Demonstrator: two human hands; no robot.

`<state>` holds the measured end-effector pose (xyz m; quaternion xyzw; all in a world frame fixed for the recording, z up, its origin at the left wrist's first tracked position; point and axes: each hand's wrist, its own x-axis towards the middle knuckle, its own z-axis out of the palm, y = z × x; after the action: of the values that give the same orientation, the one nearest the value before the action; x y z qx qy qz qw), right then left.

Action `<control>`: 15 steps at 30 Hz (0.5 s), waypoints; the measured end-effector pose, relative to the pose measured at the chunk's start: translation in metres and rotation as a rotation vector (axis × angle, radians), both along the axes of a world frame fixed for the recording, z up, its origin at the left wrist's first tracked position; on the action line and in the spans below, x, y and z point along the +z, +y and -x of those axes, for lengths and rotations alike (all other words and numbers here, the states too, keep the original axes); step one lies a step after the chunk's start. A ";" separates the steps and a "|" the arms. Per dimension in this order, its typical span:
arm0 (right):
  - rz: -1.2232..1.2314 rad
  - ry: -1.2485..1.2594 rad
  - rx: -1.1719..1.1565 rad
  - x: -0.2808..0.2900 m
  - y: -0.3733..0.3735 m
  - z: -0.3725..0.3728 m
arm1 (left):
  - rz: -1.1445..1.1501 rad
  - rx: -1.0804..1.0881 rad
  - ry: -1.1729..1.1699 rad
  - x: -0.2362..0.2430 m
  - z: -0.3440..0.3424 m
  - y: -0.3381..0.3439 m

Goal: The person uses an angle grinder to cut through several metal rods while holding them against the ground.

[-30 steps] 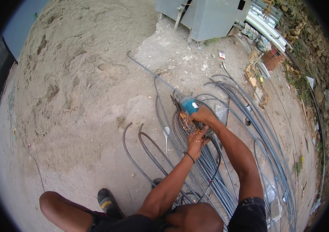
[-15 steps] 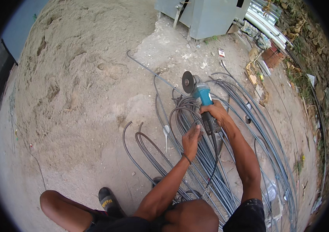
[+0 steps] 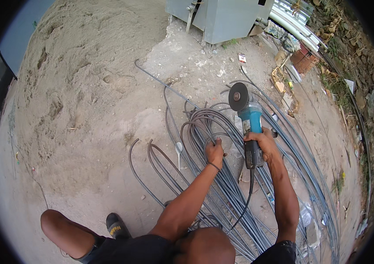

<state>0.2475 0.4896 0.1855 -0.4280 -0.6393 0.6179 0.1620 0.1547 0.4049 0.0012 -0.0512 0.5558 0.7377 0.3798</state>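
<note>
My right hand (image 3: 263,143) grips a teal and black angle grinder (image 3: 253,121) by its body, holding it upright over the steel bars with its dark disc (image 3: 238,97) at the top. A black cable trails from its lower end. My left hand (image 3: 215,153) is closed on one of the bent steel bars (image 3: 207,116), just left of the grinder. A long bundle of straight bars (image 3: 233,198) runs down beneath my arms. A white, spoon-shaped object (image 3: 179,154) lies beside the bundle.
A sand pile (image 3: 64,66) rises at upper left. A grey metal cabinet (image 3: 224,22) stands at the top, with white pipes (image 3: 295,26) beside it. More long bars (image 3: 310,176) lie at right, near scattered debris (image 3: 299,70) and a stony, overgrown edge (image 3: 354,101).
Sparks seen a second ago are gone. The grinder has lifted off the bars and moved right, its disc now showing. My left hand has shifted slightly left, away from the grinder.
</note>
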 end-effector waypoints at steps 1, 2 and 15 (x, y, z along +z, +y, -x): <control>-0.003 0.011 -0.002 -0.002 0.007 -0.010 | 0.001 -0.010 0.000 0.002 -0.003 -0.012; -0.010 0.002 -0.034 0.001 0.015 -0.029 | -0.037 0.049 -0.044 0.015 -0.016 -0.027; 0.043 -0.052 0.023 0.007 -0.042 -0.013 | 0.378 0.449 0.483 -0.014 -0.014 -0.112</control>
<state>0.2603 0.4474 0.1930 -0.4401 -0.6347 0.6220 0.1289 0.1684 0.2932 -0.0124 -0.0655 0.7305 0.6778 0.0506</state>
